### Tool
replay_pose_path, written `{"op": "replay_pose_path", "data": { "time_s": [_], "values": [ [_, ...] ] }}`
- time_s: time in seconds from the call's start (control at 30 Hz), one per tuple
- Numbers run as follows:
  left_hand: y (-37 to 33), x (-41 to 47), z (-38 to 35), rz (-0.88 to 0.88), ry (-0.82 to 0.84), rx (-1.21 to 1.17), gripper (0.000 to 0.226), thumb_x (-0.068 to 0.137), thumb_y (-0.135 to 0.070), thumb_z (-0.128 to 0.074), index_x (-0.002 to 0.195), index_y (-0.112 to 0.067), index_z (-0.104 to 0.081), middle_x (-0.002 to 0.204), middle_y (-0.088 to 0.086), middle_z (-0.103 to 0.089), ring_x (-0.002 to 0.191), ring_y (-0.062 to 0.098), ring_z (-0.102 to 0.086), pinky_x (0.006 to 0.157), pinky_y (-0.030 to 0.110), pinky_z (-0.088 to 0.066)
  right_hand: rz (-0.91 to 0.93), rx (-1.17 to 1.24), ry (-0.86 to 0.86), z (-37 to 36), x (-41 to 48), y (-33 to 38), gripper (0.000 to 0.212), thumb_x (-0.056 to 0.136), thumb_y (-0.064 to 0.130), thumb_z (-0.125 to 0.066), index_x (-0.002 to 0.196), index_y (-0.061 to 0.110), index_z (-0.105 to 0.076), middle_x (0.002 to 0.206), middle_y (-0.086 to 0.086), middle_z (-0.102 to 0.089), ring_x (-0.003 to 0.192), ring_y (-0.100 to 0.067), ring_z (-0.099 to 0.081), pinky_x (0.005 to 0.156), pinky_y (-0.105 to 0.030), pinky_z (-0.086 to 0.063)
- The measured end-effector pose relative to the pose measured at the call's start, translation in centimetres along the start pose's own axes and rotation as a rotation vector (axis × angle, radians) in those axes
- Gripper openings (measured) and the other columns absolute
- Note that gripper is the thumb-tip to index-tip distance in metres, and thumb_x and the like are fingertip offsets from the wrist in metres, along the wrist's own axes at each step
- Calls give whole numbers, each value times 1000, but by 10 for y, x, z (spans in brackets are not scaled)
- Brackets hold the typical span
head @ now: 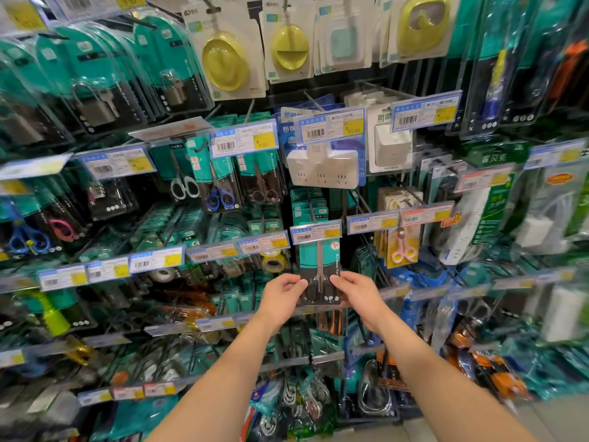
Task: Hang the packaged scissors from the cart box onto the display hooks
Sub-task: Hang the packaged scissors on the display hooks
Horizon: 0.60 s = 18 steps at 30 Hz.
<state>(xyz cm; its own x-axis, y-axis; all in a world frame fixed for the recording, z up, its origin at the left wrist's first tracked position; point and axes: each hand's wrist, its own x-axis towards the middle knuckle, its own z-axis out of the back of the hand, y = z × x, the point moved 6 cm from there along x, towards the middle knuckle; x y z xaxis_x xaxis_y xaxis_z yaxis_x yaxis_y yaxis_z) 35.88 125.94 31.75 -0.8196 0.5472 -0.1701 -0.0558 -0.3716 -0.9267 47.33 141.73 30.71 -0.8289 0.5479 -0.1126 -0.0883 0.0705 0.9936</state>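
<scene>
A teal-and-black pack of scissors [319, 266] hangs upright in the middle of the display wall, its top tucked behind a price label [315, 231] at the front of a display hook. My left hand [282, 296] pinches the pack's lower left edge. My right hand [353, 291] pinches its lower right edge. Whether the pack's hole sits on the hook is hidden behind the label. The cart box is out of view.
More packs of scissors [220, 186] hang on hooks up and to the left. White power adapters [325, 167] hang just above the held pack, pink scissors [403, 247] to its right, tape rolls [274, 261] to its left. Price labels jut out from every hook row.
</scene>
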Motion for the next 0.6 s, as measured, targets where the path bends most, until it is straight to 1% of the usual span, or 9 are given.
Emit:
{"op": "replay_pose_path", "data": {
  "time_s": [0.07, 0.13, 0.2, 0.27, 0.33, 0.4, 0.43, 0.53, 0.6],
  "values": [
    [3, -1, 0, -5, 4, 0, 27, 97, -33, -68, 120, -17, -69, 110, 1, -74, 102, 20, -71, 90, 33, -54, 13, 0, 17, -1, -1, 0, 21, 100, 23, -63, 88, 10, -76, 78, -1, -72, 74, -15, -64, 65, -31, -49],
    [4, 0, 0, -3, 8, -14, 19, 98, -33, -67, 113, -22, -70, 108, 1, -75, 99, 21, -72, 90, 36, -56, 24, -10, 30, 0, 0, 0, 22, 100, 24, -63, 90, 7, -75, 81, -5, -70, 74, -17, -62, 67, -34, -49],
    [1, 0, -1, 5, 18, -19, 9, 98, -32, -66, 106, -27, -68, 105, 1, -76, 96, 25, -73, 88, 38, -57, 40, -17, 26, 2, 0, 3, 21, 100, 21, -63, 87, 11, -75, 80, -3, -71, 71, -12, -63, 65, -30, -50],
    [-2, 1, -1, 14, 23, -16, 12, 99, -31, -66, 110, -25, -66, 104, 1, -75, 95, 26, -74, 85, 35, -57, 58, -29, 27, 2, 2, 6, 20, 100, 18, -62, 86, 15, -76, 79, 0, -73, 69, -9, -64, 63, -26, -50],
    [-4, -1, -1, 15, 30, -10, 18, 99, -31, -65, 115, -21, -66, 104, -1, -74, 94, 24, -74, 81, 30, -56, 71, -39, 35, 2, 4, 4, 20, 100, 20, -62, 87, 16, -77, 82, -5, -74, 74, -13, -64, 67, -33, -51],
    [-2, -2, -1, 21, 35, -15, 21, 100, -30, -65, 117, -19, -66, 104, -2, -73, 89, 20, -73, 75, 26, -53, 89, -33, 55, 1, 4, 1, 19, 100, 25, -62, 94, 15, -77, 93, -17, -74, 83, -20, -65, 79, -47, -54],
    [-1, -2, 0, 23, 42, -24, 22, 100, -31, -64, 118, -19, -66, 105, -2, -72, 87, 17, -72, 73, 24, -51, 90, -32, 62, 0, 4, -1, 19, 99, 27, -62, 97, 16, -77, 99, -21, -73, 87, -23, -65, 86, -50, -54],
    [0, 0, 2, 36, 83, -37, 26, 99, -32, -65, 120, -17, -66, 105, -2, -72, 83, 14, -71, 69, 23, -53, 87, -8, 64, -2, 5, -3, 21, 99, 29, -62, 102, 16, -77, 103, -23, -73, 91, -24, -66, 88, -46, -53],
    [-2, 6, 4, 42, 79, -38, 29, 98, -31, -68, 122, -15, -66, 105, 0, -73, 80, 14, -72, 77, 31, -58, 71, -7, 42, -1, 11, -5, 29, 97, 35, -64, 101, 8, -74, 100, -30, -68, 85, -20, -59, 81, -38, -47]
  ]
}}
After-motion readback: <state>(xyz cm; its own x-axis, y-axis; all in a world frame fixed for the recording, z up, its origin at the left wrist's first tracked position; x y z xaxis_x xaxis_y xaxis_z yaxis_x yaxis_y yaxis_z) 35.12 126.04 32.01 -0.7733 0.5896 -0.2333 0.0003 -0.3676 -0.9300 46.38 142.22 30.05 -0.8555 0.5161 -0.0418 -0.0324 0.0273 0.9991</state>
